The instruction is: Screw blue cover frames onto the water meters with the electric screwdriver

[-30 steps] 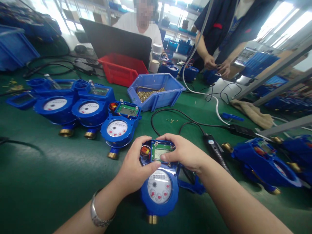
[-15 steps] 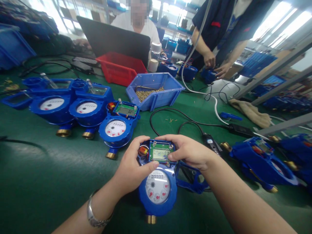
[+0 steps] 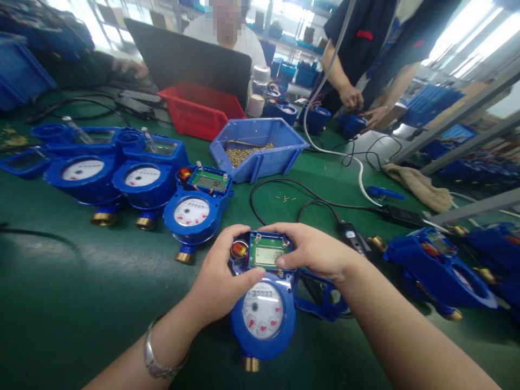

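Both my hands grip a blue water meter (image 3: pixel 263 314) on the green tabletop. My left hand (image 3: pixel 221 276) wraps its left side, with the thumb lying between the dial and the display. On the right, my right hand (image 3: pixel 311 252) holds the upper housing, its thumb at the lower right of the lit display (image 3: pixel 268 255). The green circuit board (image 3: pixel 255 242) is exposed beside a round battery-like part (image 3: pixel 239 249). A blue open cover with a window (image 3: pixel 317 295) lies right of the meter, partly hidden by my right hand.
Several blue water meters (image 3: pixel 189 211) stand at left, more (image 3: pixel 439 271) at right. Behind are a blue bin of small brass screws (image 3: pixel 260 149), a red bin (image 3: pixel 199 116) and a laptop (image 3: pixel 190 65). Loose screws (image 3: pixel 285 199) and cables (image 3: pixel 312 187) lie ahead. Two people are across the table.
The digits on the held meter's display have changed. My hands keep the same hold, with the right thumb shifted very slightly left. The view has moved slightly.
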`<state>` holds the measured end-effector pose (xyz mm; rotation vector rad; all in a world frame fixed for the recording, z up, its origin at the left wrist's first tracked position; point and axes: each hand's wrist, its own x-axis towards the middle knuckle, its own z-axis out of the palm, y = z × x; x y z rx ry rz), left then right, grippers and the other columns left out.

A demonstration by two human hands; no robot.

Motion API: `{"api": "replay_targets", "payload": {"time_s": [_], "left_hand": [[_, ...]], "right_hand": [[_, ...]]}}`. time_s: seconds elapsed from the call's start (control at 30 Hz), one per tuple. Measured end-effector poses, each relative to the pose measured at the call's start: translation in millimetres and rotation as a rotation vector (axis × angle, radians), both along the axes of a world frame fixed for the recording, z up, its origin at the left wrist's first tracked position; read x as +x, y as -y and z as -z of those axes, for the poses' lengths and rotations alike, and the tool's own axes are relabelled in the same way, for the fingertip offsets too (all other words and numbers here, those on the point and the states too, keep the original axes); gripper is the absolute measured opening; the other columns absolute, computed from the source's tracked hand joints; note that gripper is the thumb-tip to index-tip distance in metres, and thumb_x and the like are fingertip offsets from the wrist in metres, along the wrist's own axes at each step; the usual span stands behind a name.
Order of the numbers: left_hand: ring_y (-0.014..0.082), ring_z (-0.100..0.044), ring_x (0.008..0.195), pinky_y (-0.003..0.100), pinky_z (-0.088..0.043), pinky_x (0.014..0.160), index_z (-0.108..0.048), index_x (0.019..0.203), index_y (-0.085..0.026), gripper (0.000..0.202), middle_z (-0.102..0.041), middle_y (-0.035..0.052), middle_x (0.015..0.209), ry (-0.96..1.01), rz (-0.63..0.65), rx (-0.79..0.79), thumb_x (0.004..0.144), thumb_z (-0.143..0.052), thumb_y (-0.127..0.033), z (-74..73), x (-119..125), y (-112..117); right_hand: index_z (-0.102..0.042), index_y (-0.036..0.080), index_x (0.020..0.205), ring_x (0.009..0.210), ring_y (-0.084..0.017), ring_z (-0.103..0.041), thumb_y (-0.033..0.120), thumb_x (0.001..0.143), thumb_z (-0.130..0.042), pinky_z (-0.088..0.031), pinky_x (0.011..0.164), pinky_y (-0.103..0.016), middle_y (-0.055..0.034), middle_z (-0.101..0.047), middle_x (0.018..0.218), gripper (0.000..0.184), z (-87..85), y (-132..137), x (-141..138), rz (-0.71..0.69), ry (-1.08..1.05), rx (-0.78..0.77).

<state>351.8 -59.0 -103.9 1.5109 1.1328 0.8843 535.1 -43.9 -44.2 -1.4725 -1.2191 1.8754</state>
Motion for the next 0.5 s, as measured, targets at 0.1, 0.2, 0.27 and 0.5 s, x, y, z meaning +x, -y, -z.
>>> {"api": "replay_targets", "payload": {"time_s": [0.1, 0.2, 0.27, 0.5], "left_hand": [[0.0287, -0.052, 0.107, 0.048, -0.040, 0.093, -0.045, 0.117, -0.018, 0.057, -0.053, 0.0112, 0.117, -0.007, -0.011, 0.024, 0.067, -0.066, -0.035, -0.2, 0.1, 0.3], [0.0283, -0.053, 0.106, 0.048, -0.041, 0.093, -0.045, 0.117, -0.019, 0.056, -0.054, 0.0104, 0.116, -0.009, -0.007, 0.011, 0.067, -0.066, -0.034, -0.3, 0.2, 0.5], [0.0282, -0.053, 0.106, 0.048, -0.040, 0.093, -0.044, 0.117, -0.019, 0.056, -0.053, 0.0102, 0.116, -0.007, -0.003, 0.007, 0.067, -0.066, -0.033, 0.2, 0.4, 0.6], [0.0290, -0.051, 0.108, 0.048, -0.039, 0.093, -0.043, 0.118, -0.018, 0.058, -0.052, 0.0117, 0.118, 0.020, 0.006, 0.020, 0.068, -0.066, -0.035, 2.2, -0.4, 0.8]], "right_hand": [[-0.059, 0.015, 0.107, 0.083, -0.021, -0.060, 0.014, 0.052, -0.069, -0.046, 0.074, -0.032, -0.0053, -0.066, 0.095, 0.056, 0.1, 1.9, -1.7, 0.031, 0.078, 0.026], [-0.060, 0.016, 0.108, 0.087, -0.022, -0.060, 0.013, 0.051, -0.069, -0.047, 0.078, -0.033, -0.0056, -0.066, 0.098, 0.057, -1.3, 3.4, -0.9, 0.058, -0.050, -0.042], [-0.059, 0.016, 0.108, 0.089, -0.022, -0.061, 0.013, 0.051, -0.068, -0.047, 0.079, -0.033, -0.0061, -0.065, 0.100, 0.058, -1.7, 4.1, -0.6, 0.071, -0.105, -0.071], [-0.058, 0.016, 0.106, 0.084, -0.021, -0.060, 0.015, 0.054, -0.067, -0.046, 0.076, -0.032, -0.0054, -0.065, 0.095, 0.053, 0.7, 6.0, -5.8, 0.112, 0.044, 0.010]]}}
